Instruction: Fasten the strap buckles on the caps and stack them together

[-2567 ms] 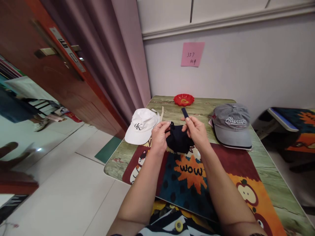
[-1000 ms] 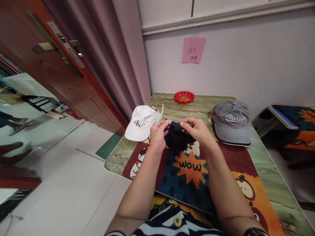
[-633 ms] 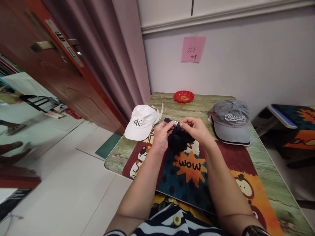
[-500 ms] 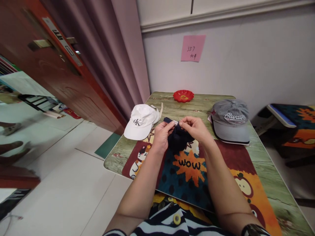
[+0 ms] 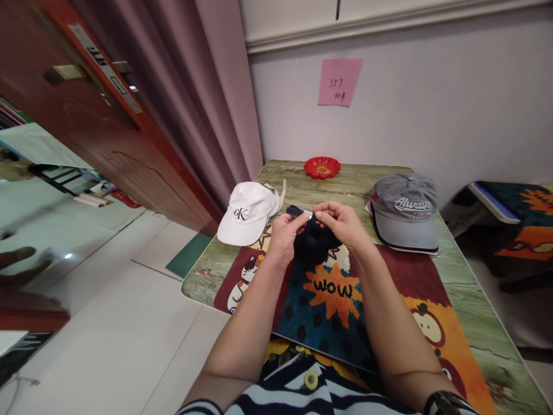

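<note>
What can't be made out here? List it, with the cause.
In the head view:
Silvery piece on the dark cloth item: partly covered by the left hand.
The item's lower folds: too dark to tell apart.
Wristband: cut off by the bottom edge.
Grey cap: its back faces away.

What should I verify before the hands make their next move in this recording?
1. Left hand pinching the strap: ok.
2. Right hand holding the dark cap: ok.
3. Strap secured in the metal buckle: cannot tell, fingers hide part of it.
4. White cap and gray cap apart from both hands: ok.
5. Red dish upright, out of the way: ok.
</note>
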`<state>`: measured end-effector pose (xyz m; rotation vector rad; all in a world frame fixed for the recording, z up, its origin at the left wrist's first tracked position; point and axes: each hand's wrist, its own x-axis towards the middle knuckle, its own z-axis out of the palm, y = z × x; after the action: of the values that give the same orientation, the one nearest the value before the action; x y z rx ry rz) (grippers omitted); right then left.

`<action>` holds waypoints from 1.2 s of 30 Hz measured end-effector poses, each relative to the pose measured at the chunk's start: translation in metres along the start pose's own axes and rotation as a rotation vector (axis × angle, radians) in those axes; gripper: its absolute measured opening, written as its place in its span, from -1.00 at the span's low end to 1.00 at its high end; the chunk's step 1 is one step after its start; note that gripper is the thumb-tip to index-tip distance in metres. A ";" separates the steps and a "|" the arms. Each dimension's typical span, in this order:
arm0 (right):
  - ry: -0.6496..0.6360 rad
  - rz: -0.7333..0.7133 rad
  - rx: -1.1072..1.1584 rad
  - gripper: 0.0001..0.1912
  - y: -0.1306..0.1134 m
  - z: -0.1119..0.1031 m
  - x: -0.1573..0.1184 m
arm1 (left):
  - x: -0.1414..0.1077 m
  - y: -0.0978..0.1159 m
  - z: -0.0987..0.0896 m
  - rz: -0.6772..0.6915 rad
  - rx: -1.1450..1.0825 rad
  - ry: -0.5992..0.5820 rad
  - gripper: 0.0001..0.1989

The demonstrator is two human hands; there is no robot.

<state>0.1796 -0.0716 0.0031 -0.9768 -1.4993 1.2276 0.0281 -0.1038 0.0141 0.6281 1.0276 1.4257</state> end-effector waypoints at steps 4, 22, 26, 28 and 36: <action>-0.097 -0.052 -0.093 -0.54 -0.004 0.001 -0.003 | 0.001 -0.003 -0.002 0.022 0.028 0.018 -0.65; -0.078 -0.184 -0.273 -0.61 -0.013 -0.008 -0.006 | 0.052 0.060 -0.014 -0.231 0.657 -0.607 -0.72; -0.074 -0.060 -0.179 -0.56 -0.007 -0.018 -0.005 | 0.056 0.057 -0.017 -0.166 0.655 -0.584 -0.73; -0.085 -0.008 -0.150 -0.53 -0.007 -0.024 -0.005 | 0.058 0.055 -0.018 -0.118 0.676 -0.582 -0.72; -0.345 0.084 -0.152 -0.61 -0.003 -0.054 -0.009 | 0.063 0.071 -0.018 -0.054 0.825 -0.627 -0.69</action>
<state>0.2341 -0.0681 0.0081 -0.9687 -1.8581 1.4120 -0.0313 -0.0394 0.0544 1.5140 1.0721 0.6181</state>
